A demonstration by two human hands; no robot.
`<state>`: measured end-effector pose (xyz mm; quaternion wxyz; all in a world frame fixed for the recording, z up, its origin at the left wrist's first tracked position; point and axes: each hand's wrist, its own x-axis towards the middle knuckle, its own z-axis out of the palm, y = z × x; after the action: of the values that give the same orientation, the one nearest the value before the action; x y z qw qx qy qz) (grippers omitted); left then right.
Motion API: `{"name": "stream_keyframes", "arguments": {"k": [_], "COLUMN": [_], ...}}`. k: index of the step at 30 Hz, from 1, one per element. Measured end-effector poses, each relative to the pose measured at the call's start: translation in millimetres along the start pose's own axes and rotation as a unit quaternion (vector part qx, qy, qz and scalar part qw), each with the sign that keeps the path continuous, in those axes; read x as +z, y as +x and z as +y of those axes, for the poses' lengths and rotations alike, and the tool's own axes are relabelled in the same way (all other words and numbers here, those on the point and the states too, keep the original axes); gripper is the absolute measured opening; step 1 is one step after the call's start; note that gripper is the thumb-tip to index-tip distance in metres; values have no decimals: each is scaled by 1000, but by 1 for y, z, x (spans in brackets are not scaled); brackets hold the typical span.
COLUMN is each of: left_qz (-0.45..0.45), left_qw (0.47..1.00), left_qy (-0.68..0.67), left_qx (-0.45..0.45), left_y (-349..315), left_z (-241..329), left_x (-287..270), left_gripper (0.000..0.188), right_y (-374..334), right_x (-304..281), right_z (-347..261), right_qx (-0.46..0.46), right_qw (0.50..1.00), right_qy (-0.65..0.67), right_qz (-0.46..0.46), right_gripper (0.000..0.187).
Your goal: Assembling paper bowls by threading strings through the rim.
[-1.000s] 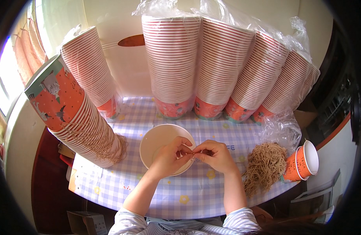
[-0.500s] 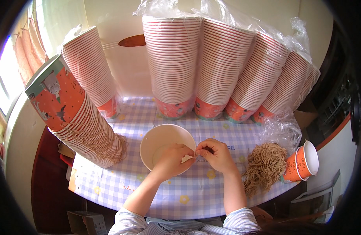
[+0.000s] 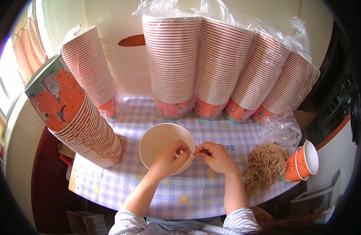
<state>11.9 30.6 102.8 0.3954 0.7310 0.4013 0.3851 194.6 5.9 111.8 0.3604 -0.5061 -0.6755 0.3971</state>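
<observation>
A cream-lined paper bucket [image 3: 151,137] stands in front of me with its round mouth upward. My left hand [image 3: 169,157] reaches over its near right part, thumb and forefinger closed in a pinch. Just right of the rim, my right hand [image 3: 216,157] is pinched too, its fingertips close to the left ones. A thin strand of string [image 3: 193,154] shows faintly between the two pinches; its ends are hidden by my fingers. To the right lies a tangled heap of tan string [image 3: 265,166].
Tall stacks of paper buckets in clear plastic [image 3: 172,62] line the back. At left leans a bucket stack [image 3: 84,121] draped with strings, beside another wrapped stack [image 3: 88,62]. Two orange cups [image 3: 297,166] lie tipped at the right edge of the checked tablecloth [image 3: 125,199].
The fingers of my left hand have lifted and turned, showing the pinch more openly. My right hand has shifted slightly. The bucket has moved a touch left and away.
</observation>
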Motion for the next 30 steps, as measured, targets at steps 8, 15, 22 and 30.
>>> {"name": "stream_keyframes", "arguments": {"k": [8,15,22,30], "left_qz": [-12,-58,-59,-26], "left_qw": [999,997,998,998], "left_qy": [-48,-52,10,55], "left_qx": [-12,-13,-20,-27], "left_y": [1,-1,-1,-2], "left_z": [-4,-4,7,7], "left_x": [1,5,7,11], "left_gripper": [11,10,10,13], "right_y": [-1,-3,-2,-2], "right_x": [-3,-6,-6,-5], "right_z": [3,3,2,1], "right_qx": [22,24,20,19], "right_qw": [999,1000,1000,999], "right_qy": [-20,-4,-14,-26], "right_qz": [-16,-9,-12,-23], "right_gripper": [9,10,10,9]}}
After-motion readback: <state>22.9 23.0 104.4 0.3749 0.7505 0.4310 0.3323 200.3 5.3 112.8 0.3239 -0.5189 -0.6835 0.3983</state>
